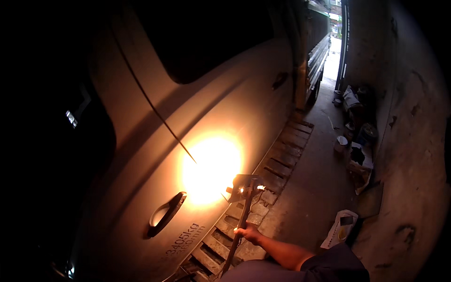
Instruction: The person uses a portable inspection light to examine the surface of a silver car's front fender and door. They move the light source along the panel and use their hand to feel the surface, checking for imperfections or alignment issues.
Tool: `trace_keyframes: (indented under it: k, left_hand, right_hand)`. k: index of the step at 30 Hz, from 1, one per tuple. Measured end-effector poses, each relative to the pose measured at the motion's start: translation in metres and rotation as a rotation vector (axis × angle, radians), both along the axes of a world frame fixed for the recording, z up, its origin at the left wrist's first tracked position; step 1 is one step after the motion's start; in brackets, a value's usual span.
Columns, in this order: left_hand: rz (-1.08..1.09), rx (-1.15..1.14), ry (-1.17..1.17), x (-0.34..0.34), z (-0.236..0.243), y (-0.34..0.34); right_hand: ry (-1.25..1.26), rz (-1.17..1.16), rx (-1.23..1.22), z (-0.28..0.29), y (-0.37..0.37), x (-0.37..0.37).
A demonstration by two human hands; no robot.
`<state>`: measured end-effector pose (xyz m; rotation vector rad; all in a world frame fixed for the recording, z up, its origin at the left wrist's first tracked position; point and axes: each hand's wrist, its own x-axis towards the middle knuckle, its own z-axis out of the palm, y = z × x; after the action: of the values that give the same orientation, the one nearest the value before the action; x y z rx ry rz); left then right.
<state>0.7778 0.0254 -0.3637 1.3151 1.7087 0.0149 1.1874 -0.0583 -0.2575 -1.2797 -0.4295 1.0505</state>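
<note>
My right hand [251,233] is closed around the dark pole [244,214] of a lamp, its thumb toward the vehicle. The boxy lamp head [247,187] sits at the pole's upper end, facing the pale vehicle door [263,98], with small bright spots showing at its back. Its glare whitens a round patch of the bodywork and hides the surface there. Left of and below that patch is a door handle [165,216]. A dark door seam runs down into the glare. My left hand is out of view.
Slatted wooden boards [213,249] lie along the vehicle's lower edge. Against the rough wall [413,155] stand a bucket [341,143], an open box [361,162] and other clutter. A white sheet-like item [339,230] lies nearer. A truck bed [318,51] stands by the bright doorway.
</note>
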Motion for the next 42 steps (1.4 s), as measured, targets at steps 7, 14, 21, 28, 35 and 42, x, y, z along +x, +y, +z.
trace_keyframes:
  k: [7, 14, 21, 28, 35, 42]
  left_hand:
    - [-0.24, -0.006, 0.007, 0.119, 0.037, 0.053]
    - [-0.313, -0.02, 0.005, 0.156, 0.045, 0.062]
    - [-0.32, -0.031, 0.01, 0.159, 0.045, 0.062]
    - [-0.336, -0.025, 0.015, 0.16, 0.048, 0.068]
    - [-0.322, -0.029, 0.01, 0.156, 0.047, 0.067]
    - [-0.3, -0.027, 0.006, 0.143, 0.046, 0.064]
  right_hand:
    - [-0.003, -0.011, -0.03, 0.009, -0.002, 0.0]
    - [0.048, 0.006, 0.003, -0.008, 0.002, 0.001]
    - [-0.01, 0.024, -0.023, -0.006, 0.002, 0.0]
    - [-0.053, 0.031, -0.02, -0.018, 0.009, -0.002]
    - [-0.008, 0.062, -0.042, -0.002, 0.003, 0.001]
    - [0.012, 0.045, -0.088, 0.017, -0.003, 0.002]
